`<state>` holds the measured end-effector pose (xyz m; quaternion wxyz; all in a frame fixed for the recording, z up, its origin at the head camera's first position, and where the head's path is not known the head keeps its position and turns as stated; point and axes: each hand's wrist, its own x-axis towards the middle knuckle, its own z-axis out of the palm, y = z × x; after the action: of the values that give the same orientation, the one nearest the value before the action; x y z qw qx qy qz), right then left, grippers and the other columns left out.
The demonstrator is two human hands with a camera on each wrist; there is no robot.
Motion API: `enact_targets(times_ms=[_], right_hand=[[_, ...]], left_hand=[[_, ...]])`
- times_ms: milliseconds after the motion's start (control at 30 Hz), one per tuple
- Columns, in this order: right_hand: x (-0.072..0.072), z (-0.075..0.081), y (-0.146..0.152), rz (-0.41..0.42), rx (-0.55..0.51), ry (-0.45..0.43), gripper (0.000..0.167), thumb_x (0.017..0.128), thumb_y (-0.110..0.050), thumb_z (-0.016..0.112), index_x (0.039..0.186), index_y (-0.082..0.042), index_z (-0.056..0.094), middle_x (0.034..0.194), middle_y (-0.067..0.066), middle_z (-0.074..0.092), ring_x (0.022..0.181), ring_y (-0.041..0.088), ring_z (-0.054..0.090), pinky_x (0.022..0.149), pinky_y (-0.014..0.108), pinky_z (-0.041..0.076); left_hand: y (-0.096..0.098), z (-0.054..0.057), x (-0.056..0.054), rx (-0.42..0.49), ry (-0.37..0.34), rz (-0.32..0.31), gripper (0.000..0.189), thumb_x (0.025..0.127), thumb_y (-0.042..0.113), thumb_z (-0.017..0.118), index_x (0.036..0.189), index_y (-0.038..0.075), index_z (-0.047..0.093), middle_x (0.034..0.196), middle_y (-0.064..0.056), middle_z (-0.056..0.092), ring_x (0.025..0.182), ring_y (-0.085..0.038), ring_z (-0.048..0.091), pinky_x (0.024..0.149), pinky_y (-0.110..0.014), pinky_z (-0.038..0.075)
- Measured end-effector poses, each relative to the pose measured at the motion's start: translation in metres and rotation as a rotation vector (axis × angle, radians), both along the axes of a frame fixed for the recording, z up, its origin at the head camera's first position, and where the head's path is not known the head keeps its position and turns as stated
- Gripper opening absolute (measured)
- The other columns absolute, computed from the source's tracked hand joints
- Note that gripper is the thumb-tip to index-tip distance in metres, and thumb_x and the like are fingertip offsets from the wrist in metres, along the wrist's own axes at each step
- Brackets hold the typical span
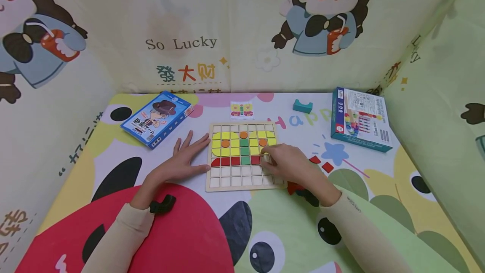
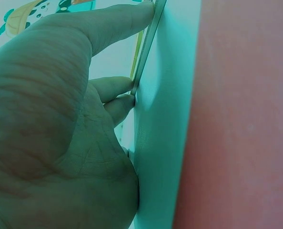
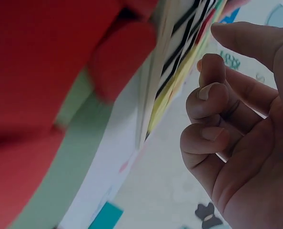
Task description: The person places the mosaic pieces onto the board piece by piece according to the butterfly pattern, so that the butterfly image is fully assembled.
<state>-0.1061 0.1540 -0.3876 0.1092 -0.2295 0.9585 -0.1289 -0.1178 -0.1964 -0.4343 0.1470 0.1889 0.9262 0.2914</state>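
Observation:
A wooden grid board (image 1: 246, 188) lies flat, with yellow tiles (image 1: 225, 152), several orange round pieces (image 1: 243, 135), a green column (image 1: 244, 151) and a row of red tiles (image 1: 235, 161) in its cells. My left hand (image 1: 182, 158) has its fingers spread, and its fingertips touch the board's left edge (image 2: 148, 47). Over the right side of the board is my right hand (image 1: 286, 161), beside the end of the red row. In the right wrist view its fingers bend loosely, thumb (image 3: 246, 38) apart from them, with no piece visible between. The cells beneath this hand are partly hidden.
Behind the board lies a butterfly pattern card (image 1: 241, 110). Two red tiles (image 1: 327, 167) lie right of my right hand, and more red pieces (image 1: 293, 187) show under the forearm. A blue box (image 1: 157, 119), a teal block (image 1: 302, 105) and another box (image 1: 361, 117) stand farther back.

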Motion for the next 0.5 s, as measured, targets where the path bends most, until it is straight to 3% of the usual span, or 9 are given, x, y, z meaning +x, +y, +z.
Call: enact_targets(times_ms=[167,500], right_hand=[[0.004,0.003,0.029,-0.075,-0.037,-0.048,0.043,0.098,-0.034,0.077,0.136,-0.014,0.071,0.073,-0.002,0.06,0.065,0.013,0.055,0.058,0.024,0.049],[0.015,0.004,0.103,-0.145,-0.061,-0.036,0.034,0.099,-0.027,0.075,0.127,-0.009,0.073,0.076,-0.005,0.067,0.068,0.011,0.055,0.061,0.025,0.048]], left_hand=[[0.0,-0.001,0.0,0.002,0.002,-0.002,0.098,0.089,0.047,0.078,0.169,0.021,0.029,0.18,-0.005,0.018,0.167,-0.042,-0.014,0.128,-0.072,-0.016],[-0.002,-0.001,-0.001,0.003,0.005,-0.013,0.097,0.09,0.046,0.078,0.17,0.022,0.028,0.18,-0.005,0.017,0.167,-0.042,-0.014,0.128,-0.072,-0.016]])
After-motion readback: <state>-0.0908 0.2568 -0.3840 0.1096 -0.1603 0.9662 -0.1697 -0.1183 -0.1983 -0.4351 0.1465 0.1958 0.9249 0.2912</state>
